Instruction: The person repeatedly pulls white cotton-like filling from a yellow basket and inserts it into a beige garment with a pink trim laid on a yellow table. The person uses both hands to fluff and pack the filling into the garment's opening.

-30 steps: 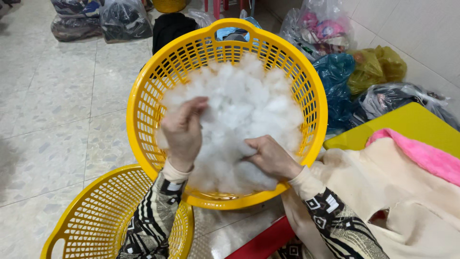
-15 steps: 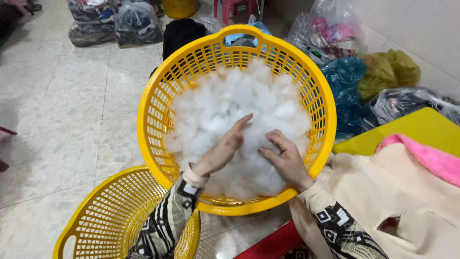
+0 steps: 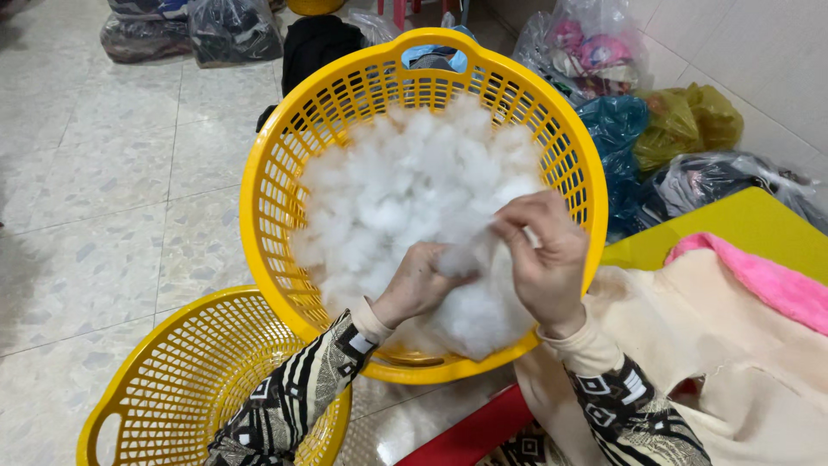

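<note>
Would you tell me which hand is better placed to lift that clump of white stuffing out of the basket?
Right, probably. The right hand pinches the clump from above, fingers closed on it, over the basket. The left hand sits lower, pressed into the stuffing.

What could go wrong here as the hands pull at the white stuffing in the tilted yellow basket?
The tilted basket might tip and spill the white stuffing onto the tiled floor. Loose tufts could also drop from the left hand and right hand past the rim, possibly missing the lower basket.
</note>
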